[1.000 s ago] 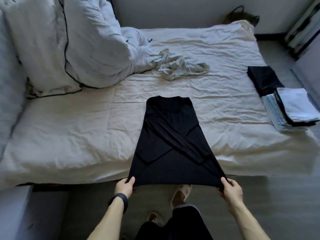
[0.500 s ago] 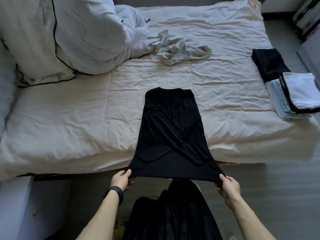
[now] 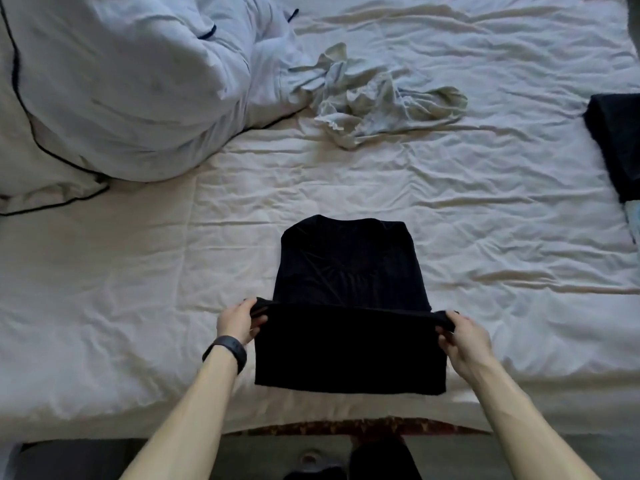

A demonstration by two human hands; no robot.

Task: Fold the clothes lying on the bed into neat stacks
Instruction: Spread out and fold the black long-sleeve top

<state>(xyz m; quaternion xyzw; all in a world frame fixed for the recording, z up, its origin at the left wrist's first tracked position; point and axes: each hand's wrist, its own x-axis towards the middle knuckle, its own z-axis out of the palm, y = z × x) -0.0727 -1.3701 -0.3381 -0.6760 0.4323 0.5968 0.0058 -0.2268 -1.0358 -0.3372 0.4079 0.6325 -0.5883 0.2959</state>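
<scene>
A dark folded pile is cut off by the right edge. The black shirt is so dark that its seams and sleeves hardly show. It lies near the front edge of the bed, its lower part doubled up toward the collar. The left hand and right hand each pinch one corner of the hem. A crumpled pale garment lies farther back beside the duvet.

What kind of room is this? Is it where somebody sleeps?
Most likely a bedroom. There's a big bed with a wrinkled white sheet, a puffy white duvet bunched up at one side, and clothes lying on it: a black top and a crumpled pale garment.
</scene>
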